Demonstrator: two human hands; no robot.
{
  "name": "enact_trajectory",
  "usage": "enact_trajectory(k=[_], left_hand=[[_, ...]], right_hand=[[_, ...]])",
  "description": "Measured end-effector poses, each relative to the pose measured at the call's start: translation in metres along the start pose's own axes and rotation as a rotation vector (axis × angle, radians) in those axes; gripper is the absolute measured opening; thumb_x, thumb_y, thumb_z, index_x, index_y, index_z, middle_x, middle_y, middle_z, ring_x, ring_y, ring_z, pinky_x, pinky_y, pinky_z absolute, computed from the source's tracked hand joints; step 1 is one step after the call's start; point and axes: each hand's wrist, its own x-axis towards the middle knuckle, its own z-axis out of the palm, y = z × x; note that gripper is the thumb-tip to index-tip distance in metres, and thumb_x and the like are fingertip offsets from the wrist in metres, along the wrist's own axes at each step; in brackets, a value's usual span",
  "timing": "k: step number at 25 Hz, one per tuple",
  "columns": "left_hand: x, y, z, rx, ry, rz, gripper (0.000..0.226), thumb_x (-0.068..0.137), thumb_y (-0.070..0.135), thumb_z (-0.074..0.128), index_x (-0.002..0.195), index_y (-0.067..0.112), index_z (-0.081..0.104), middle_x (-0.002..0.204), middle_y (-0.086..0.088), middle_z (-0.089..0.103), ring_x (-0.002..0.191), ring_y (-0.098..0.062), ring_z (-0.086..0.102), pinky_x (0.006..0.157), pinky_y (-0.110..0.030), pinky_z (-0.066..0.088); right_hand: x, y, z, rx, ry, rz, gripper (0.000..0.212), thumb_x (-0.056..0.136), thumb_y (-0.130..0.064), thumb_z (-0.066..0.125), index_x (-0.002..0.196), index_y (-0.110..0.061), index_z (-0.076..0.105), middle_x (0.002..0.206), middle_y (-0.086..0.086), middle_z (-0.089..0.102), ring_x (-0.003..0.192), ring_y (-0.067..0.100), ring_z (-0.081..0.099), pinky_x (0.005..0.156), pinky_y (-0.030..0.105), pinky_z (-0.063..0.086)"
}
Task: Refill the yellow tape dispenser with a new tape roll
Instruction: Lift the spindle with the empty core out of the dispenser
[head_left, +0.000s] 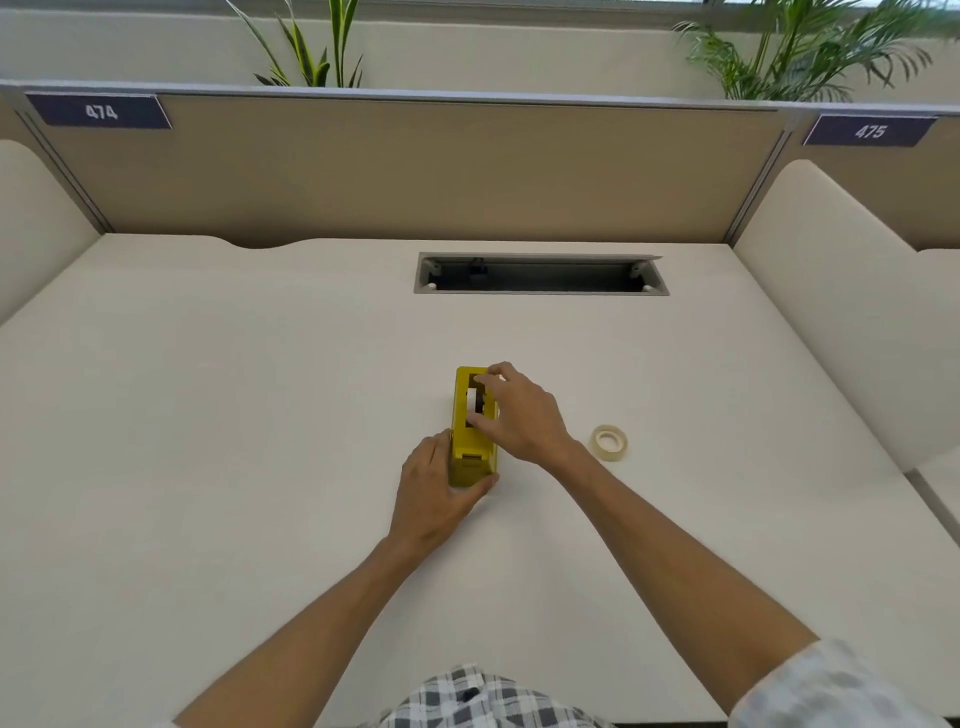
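Centre frame, my left hand (434, 493) clamps the yellow dispenser's (467, 447) near end — fingers wrapped. My right hand (519, 410) pinches inside its top opening; tape roll (609, 441) lies apart, right.

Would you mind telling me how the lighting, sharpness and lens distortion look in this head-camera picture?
Head view: soft, even light, no glare on the desk, only faint shadows under the yellow tape dispenser and both hands; wide-angle bending bows the partition and desk edges; the picture is slightly soft overall, so detail inside the dispenser's opening and on the tape roll is hard to read.
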Motion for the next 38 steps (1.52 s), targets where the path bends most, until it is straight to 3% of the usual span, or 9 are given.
enact_trajectory(k=[7, 15, 24, 30, 38], left_hand=[[-0.0026, -0.0061, 0.0082, 0.054, 0.036, 0.045, 0.067, 0.080, 0.058, 0.065, 0.128, 0.015, 0.051, 0.123, -0.002, 0.060, 0.110, -0.019, 0.057, 0.095, -0.037, 0.048], [-0.0047, -0.0074, 0.0089, 0.177, 0.015, -0.027, 0.086, 0.080, 0.070, 0.055, 0.146, 0.018, 0.035, 0.136, -0.001, 0.057, 0.118, -0.020, 0.057, 0.095, -0.037, 0.051], [-0.0041, -0.0084, 0.0093, 0.160, 0.056, 0.013, 0.084, 0.080, 0.067, 0.058, 0.145, 0.019, 0.038, 0.135, 0.002, 0.058, 0.115, -0.019, 0.060, 0.092, -0.034, 0.053], [-0.0038, -0.0091, 0.0090, 0.159, 0.050, 0.013, 0.084, 0.079, 0.067, 0.059, 0.144, 0.019, 0.039, 0.135, 0.001, 0.059, 0.114, -0.019, 0.060, 0.092, -0.034, 0.053], [-0.0056, -0.0083, 0.0064, 0.133, 0.032, 0.011, 0.083, 0.078, 0.061, 0.064, 0.145, 0.020, 0.038, 0.137, 0.001, 0.057, 0.118, -0.018, 0.058, 0.094, -0.034, 0.053]], right_hand=[[0.0066, 0.0056, 0.0044, -0.026, -0.078, 0.005, 0.059, 0.083, -0.048, 0.065, 0.134, -0.022, 0.050, 0.140, 0.001, 0.045, 0.112, 0.023, 0.055, 0.081, 0.041, 0.053], [0.0056, 0.0057, 0.0001, -0.014, -0.053, -0.029, 0.043, 0.088, -0.038, 0.064, 0.127, -0.019, 0.056, 0.137, 0.001, 0.047, 0.107, 0.023, 0.058, 0.077, 0.037, 0.050], [0.0050, 0.0049, -0.0016, -0.008, -0.033, -0.037, 0.038, 0.090, -0.032, 0.062, 0.124, -0.017, 0.056, 0.132, 0.002, 0.051, 0.098, 0.023, 0.061, 0.072, 0.033, 0.047], [0.0084, 0.0019, -0.0028, -0.019, 0.015, -0.041, 0.035, 0.091, -0.028, 0.061, 0.125, -0.017, 0.057, 0.120, 0.002, 0.062, 0.103, 0.022, 0.060, 0.077, 0.034, 0.049], [0.0045, 0.0051, -0.0018, -0.004, 0.033, -0.061, 0.039, 0.092, -0.030, 0.061, 0.128, -0.018, 0.054, 0.120, 0.002, 0.063, 0.104, 0.022, 0.059, 0.079, 0.035, 0.049]])
